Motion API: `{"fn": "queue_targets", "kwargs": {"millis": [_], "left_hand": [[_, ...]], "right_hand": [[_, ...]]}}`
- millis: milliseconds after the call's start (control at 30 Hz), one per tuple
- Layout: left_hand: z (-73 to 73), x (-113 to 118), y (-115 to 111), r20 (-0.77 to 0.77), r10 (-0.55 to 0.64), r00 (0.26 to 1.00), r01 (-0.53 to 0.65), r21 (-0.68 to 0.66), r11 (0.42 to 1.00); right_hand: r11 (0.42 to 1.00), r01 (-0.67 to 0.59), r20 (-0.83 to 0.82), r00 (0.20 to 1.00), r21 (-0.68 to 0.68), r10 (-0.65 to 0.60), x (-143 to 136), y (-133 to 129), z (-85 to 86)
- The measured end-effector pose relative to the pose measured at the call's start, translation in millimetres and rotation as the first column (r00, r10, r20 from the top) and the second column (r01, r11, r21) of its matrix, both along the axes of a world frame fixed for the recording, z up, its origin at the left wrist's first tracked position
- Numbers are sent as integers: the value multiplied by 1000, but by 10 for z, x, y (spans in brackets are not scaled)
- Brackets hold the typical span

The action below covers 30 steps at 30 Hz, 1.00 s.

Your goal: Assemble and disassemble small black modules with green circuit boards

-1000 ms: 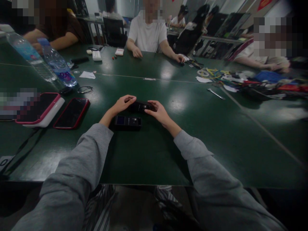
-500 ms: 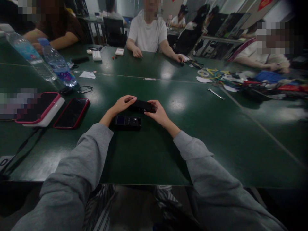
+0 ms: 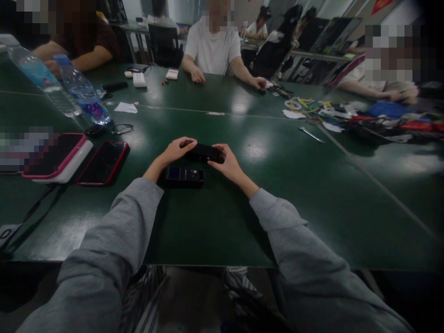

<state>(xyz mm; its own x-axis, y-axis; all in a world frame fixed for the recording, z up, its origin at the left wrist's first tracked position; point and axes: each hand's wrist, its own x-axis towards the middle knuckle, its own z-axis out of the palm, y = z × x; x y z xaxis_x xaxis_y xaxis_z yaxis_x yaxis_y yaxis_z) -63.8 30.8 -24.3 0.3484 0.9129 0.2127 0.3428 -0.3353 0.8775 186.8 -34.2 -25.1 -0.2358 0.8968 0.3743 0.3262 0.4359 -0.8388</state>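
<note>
A black rectangular object [image 3: 204, 151] is gripped at both ends, low over the green table [image 3: 215, 222]. My left hand [image 3: 178, 150] has its fingers and thumb round the left end. At the right end, my right hand [image 3: 225, 160] pinches it between thumb and fingers. Just in front of it, nearer to me, lies a black device [image 3: 184, 177] with a small screen on its left part and buttons on its right. Nothing touches that device but the table.
Phones, one red-edged [image 3: 104, 163], and two water bottles [image 3: 85, 95] stand or lie on the left. A wrench [image 3: 311, 135] and tangled cables [image 3: 333, 111] are on the right. A person in a white shirt [image 3: 213, 48] sits opposite, both hands on the table.
</note>
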Motion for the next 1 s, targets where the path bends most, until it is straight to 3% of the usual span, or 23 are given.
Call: {"fn": "queue_targets", "kwargs": {"millis": [200, 433, 633, 767, 1000], "left_hand": [[5, 7, -12, 12, -1, 1000, 1, 0, 1000], [115, 14, -88, 41, -45, 998, 46, -21, 999], [166, -5, -127, 78, -100, 992, 103, -33, 994], [158, -10, -125, 111, -103, 988, 108, -45, 993], [104, -29, -60, 98, -124, 987, 128, -26, 991]], "right_hand": [[985, 57, 175, 981, 164, -86, -47, -76, 77], [947, 58, 326, 931, 315, -166, -54, -56, 24], [954, 32, 290, 949, 298, -123, -66, -97, 86], [948, 100, 194, 967, 302, -164, -56, -74, 45], [992, 100, 82, 991, 72, -106, -18, -6, -52]]}}
